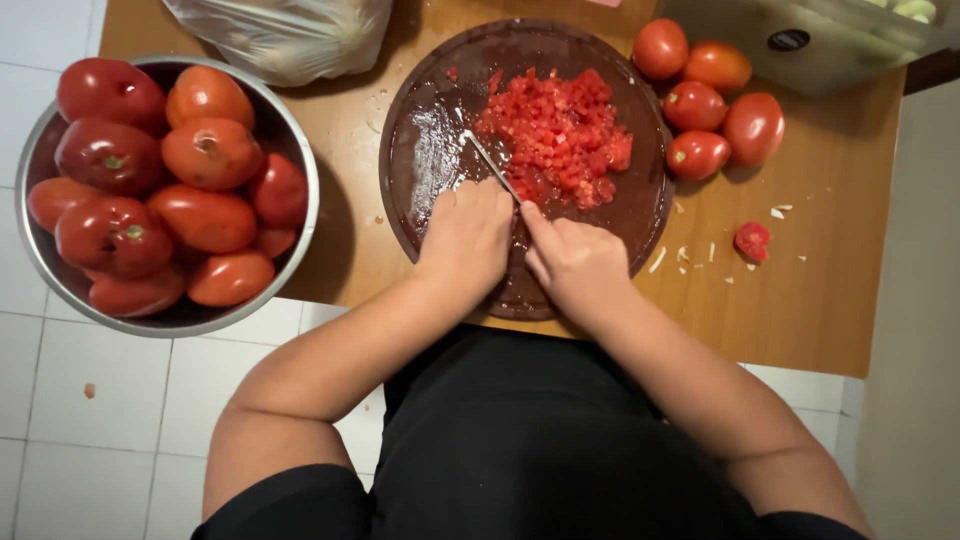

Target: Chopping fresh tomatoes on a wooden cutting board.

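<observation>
- It was a home kitchen, a small wooden table (800,300) set over a white tiled floor (100,420).
- Just beyond the hands' grip lay a round dark board (430,150) with diced tomato (560,135).
- Well left of the grip stood a steel bowl (300,150) of tomatoes; to the right, near it, lay loose tomatoes (715,115).
- Farther off sat a plastic bag (290,35).

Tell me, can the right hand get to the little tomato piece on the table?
Probably yes. The tomato piece lies alone on bare table, just right of the right hand, with nothing between. That hand would likely have to let go of the knife first.
</observation>
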